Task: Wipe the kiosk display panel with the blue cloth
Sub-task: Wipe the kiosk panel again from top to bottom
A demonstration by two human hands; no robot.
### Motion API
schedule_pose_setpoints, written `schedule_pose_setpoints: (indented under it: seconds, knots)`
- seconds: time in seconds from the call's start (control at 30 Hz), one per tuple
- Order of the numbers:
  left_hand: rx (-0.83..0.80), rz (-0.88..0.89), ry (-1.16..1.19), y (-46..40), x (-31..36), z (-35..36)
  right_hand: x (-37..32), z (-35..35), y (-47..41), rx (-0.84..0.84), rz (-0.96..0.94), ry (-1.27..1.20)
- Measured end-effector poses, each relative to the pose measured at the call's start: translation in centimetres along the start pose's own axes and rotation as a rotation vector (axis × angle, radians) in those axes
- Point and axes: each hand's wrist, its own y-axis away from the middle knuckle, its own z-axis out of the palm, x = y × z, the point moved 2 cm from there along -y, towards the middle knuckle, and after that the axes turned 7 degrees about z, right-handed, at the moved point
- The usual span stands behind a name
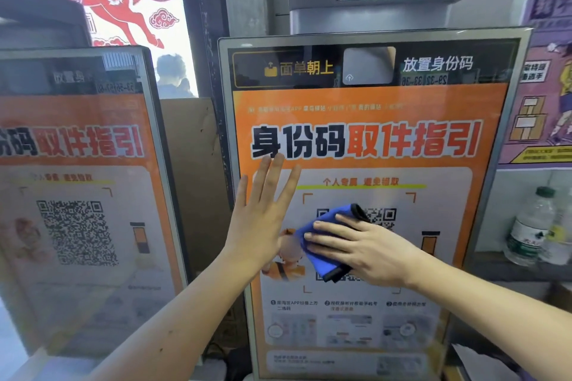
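Cloth (322, 244), soft, on glossy panel (371, 139)

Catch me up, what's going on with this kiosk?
A person is wiping the kiosk display panel. The right hand presses the blue cloth flat over the QR code in the middle of the panel. The left hand, fingers spread, rests open near the panel's left edge.

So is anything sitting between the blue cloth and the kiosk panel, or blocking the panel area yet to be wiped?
Nothing visible separates them: the right hand presses the blue cloth flat on the kiosk display panel. The left hand rests open on the panel's left side, covering that patch.
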Motion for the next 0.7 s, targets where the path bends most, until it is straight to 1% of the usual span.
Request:
schedule_pose_setpoints:
  seconds: [0.07,0.17,0.23,0.3,0.4,0.47,0.5,0.53,0.63,0.67,0.7]
  knots:
    - [-0.014,0.004,-0.005,0.1,0.0,0.1,1.4,-0.5,0.2,0.044,0.052,0.018]
    - [-0.024,0.001,0.002,0.2,0.0,0.0,4.0,-1.5,0.4,0.106,0.281,-0.016]
    - [-0.015,-0.015,0.012,0.0,0.5,-0.1,4.2,-1.5,1.0,0.121,0.35,-0.034]
    - [-0.022,-0.019,0.006,-0.6,1.3,-0.1,3.2,-0.8,1.7,0.092,0.287,-0.035]
    - [-0.091,-0.001,0.0,-1.5,2.7,0.1,1.5,0.4,3.3,-0.02,0.073,-0.037]
    - [-0.124,0.003,-0.02,-1.9,3.1,0.3,2.0,0.3,3.9,-0.048,0.005,-0.004]
    - [-0.131,-0.001,-0.024,-1.9,3.2,0.4,2.7,0.0,4.0,-0.027,0.022,0.011]
    - [-0.135,-0.006,-0.023,-1.9,3.2,0.5,3.7,-0.4,4.0,0.005,0.079,0.016]
    - [-0.113,-0.024,-0.002,-2.0,3.6,0.4,6.1,-1.4,4.1,0.076,0.325,-0.017]
    - [-0.104,-0.023,0.011,-2.2,4.0,0.3,6.2,-1.3,4.2,0.089,0.356,-0.029]
    - [-0.1,-0.016,0.023,-2.4,4.5,0.2,5.7,-1.0,4.5,0.093,0.346,-0.033]
